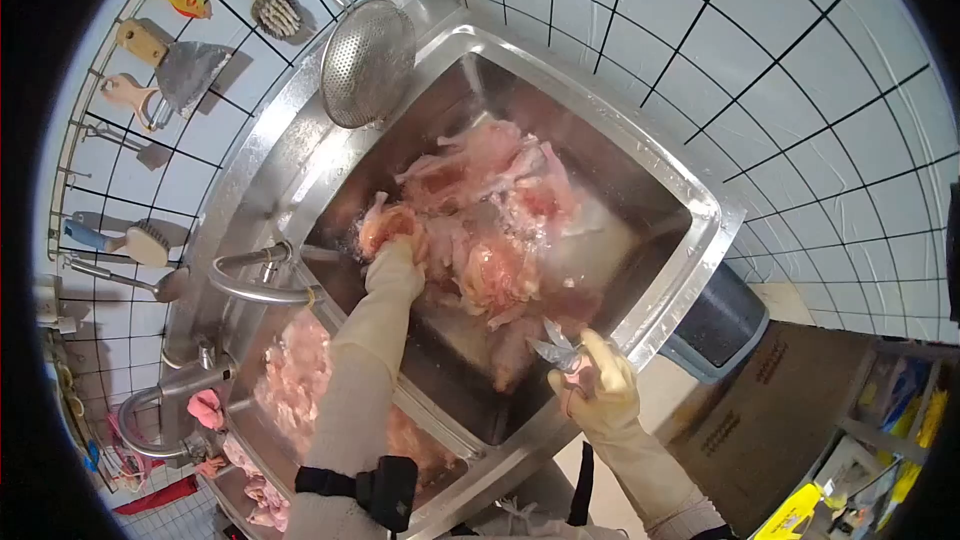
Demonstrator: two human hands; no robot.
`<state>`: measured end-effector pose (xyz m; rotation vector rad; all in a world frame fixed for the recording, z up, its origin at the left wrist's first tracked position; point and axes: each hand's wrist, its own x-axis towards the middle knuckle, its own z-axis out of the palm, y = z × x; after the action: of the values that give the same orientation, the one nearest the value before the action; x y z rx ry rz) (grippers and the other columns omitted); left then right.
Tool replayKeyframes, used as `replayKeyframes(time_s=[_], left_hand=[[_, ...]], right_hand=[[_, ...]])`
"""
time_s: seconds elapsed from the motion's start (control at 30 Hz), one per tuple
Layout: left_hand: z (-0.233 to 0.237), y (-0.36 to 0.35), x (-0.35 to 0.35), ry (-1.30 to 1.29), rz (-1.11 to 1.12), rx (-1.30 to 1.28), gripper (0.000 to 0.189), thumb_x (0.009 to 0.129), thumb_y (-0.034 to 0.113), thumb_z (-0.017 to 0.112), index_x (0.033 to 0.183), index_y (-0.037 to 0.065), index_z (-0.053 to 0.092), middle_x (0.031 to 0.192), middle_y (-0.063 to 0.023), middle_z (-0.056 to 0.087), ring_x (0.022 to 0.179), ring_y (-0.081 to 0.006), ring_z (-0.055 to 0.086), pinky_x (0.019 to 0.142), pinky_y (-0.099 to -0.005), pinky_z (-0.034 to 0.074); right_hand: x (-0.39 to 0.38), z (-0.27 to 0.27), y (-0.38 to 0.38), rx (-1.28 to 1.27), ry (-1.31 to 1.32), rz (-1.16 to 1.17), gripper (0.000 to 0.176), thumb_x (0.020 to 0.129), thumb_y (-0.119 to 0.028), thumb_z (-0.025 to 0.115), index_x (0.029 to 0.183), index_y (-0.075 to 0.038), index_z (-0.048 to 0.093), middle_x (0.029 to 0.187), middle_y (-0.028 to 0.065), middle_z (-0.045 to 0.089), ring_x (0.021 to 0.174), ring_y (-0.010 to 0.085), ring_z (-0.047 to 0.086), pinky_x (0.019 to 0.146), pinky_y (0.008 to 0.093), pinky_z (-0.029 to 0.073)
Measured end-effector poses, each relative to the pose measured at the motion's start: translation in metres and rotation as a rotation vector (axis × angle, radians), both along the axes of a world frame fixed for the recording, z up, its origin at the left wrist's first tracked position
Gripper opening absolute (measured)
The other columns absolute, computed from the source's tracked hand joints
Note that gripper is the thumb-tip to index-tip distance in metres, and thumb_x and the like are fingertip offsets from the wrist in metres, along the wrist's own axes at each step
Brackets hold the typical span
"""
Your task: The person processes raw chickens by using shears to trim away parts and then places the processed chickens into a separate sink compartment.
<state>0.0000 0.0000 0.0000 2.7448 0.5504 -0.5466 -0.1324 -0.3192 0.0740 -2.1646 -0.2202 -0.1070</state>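
My left hand (396, 258), in a pale rubber glove, has its fingers closed on a piece of raw poultry (385, 226) at the left side of the large steel sink (690, 240). Several more pieces of raw poultry (490, 170) lie in the water in the sink's middle. My right hand (603, 385), gloved too, holds scissors (556, 347) by the handles near the sink's front right edge. The scissors' blades are apart and point toward the poultry.
A perforated strainer (368, 60) hangs over the sink's back left corner. Curved faucets (260, 285) stand at the left, beside a smaller basin of raw meat (295, 365). Brushes and scrapers (195, 70) hang on the tiled wall. A grey bin (715, 325) is at the right.
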Motion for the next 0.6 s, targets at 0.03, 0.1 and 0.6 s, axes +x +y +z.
replayKeyframes(time_s=[0.03, 0.1, 0.6], left_hand=[[0.012, -0.010, 0.003, 0.271, -0.081, 0.027, 0.067, 0.084, 0.029, 0.072, 0.143, 0.013, 0.044, 0.150, -0.0188, 0.043, 0.138, -0.0336, 0.044, 0.112, -0.0430, 0.037], [0.003, -0.002, -0.007, 0.543, -0.151, 0.060, 0.062, 0.085, 0.023, 0.068, 0.141, 0.007, 0.045, 0.148, -0.0175, 0.045, 0.136, -0.0339, 0.046, 0.113, -0.0418, 0.036], [0.058, 0.034, -0.104, -0.316, 0.106, -0.354, 0.047, 0.088, 0.020, 0.067, 0.130, 0.002, 0.059, 0.136, -0.0187, 0.058, 0.130, -0.0274, 0.053, 0.109, -0.0334, 0.039]], right_hand=[[-0.001, 0.001, -0.002, -0.004, -0.004, 0.011, 0.068, 0.067, -0.011, 0.086, 0.127, 0.003, 0.056, 0.088, 0.0151, 0.067, 0.078, 0.0325, 0.066, 0.070, 0.0397, 0.052], [0.001, 0.001, 0.003, 0.003, -0.009, 0.033, 0.068, 0.066, -0.010, 0.087, 0.126, 0.004, 0.056, 0.087, 0.0146, 0.066, 0.076, 0.0322, 0.065, 0.069, 0.0388, 0.052], [-0.007, -0.005, 0.016, -0.150, -0.089, -0.062, 0.053, 0.073, -0.005, 0.072, 0.124, 0.001, 0.059, 0.090, 0.0175, 0.067, 0.084, 0.0365, 0.064, 0.077, 0.0453, 0.051]])
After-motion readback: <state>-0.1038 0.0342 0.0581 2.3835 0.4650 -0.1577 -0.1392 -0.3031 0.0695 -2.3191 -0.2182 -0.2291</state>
